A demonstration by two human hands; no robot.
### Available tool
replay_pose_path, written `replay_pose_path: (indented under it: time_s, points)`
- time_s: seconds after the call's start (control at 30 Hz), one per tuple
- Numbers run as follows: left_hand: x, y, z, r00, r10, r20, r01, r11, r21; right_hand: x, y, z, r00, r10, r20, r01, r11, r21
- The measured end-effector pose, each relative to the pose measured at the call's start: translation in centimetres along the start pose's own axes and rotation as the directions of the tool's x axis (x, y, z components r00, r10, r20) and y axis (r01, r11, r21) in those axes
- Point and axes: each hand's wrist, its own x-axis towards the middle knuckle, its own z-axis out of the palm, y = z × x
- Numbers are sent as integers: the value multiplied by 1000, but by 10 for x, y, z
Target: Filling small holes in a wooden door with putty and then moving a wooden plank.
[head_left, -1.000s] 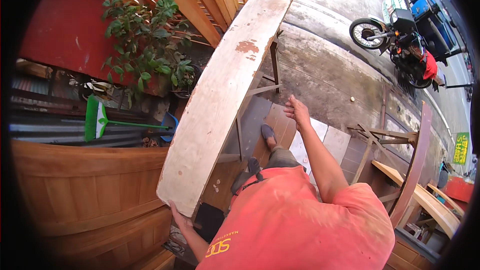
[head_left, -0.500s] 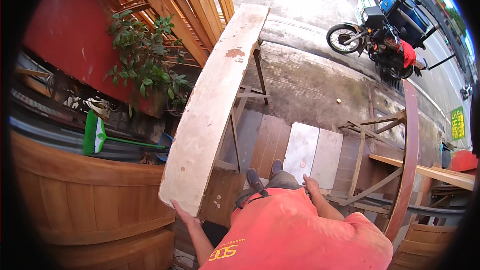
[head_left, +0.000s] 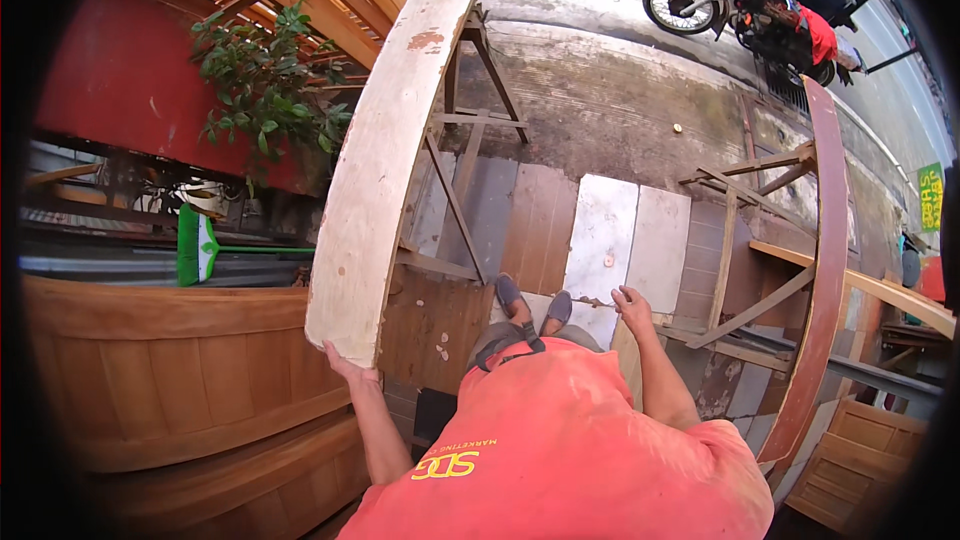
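Note:
At the near end of a long, whitish wooden bench [head_left: 385, 160] with worn paint, my left hand [head_left: 352, 368] grips the board's edge, its fingers partly hidden by the wood. Dark braced legs [head_left: 485, 65] hold the bench up at my left. My right hand [head_left: 632, 310] hangs in front of my body, fingers loosely bent, with nothing visible in it; it is above the floor boards and apart from the benches. A second, narrow reddish-brown bench [head_left: 826, 240] stands at my right on braced wooden legs [head_left: 728, 260].
Wooden panels [head_left: 180, 380] stand at the left, beside a green broom [head_left: 195, 245] and a leafy plant [head_left: 265, 80]. White and brown boards [head_left: 600, 230] cover the floor ahead. Lumber [head_left: 900, 300] lies beyond the right bench. A motorcycle [head_left: 740, 0] is parked by the road.
My view has tilted and shifted, so the bench and motorcycle sit higher in the picture. My right forearm has risen forward. My left hand stays on the bench end.

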Motion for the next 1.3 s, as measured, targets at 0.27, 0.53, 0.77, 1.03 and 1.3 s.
replay_pose_path:
  time_s: [0.27,0.53,0.77,1.03,1.3]
  points:
    - [-9,-30,1,995,86,-44,-81,991,111,-52,74,-15,971,240,-15,-239,969,65]
    - [17,0,-27,998,-25,49,20,994,106,-101,146,-9,946,269,-179,-261,963,68]
    - [25,18,31,644,765,-5,-373,321,870,-179,112,-16,821,563,-92,-484,773,410]
    - [10,-9,172,375,660,651,-708,-250,660,-311,183,-121,495,814,-303,85,302,950]
    - [50,-76,151,743,401,535,-347,-452,822,-393,252,-348,209,848,-487,602,281,747]
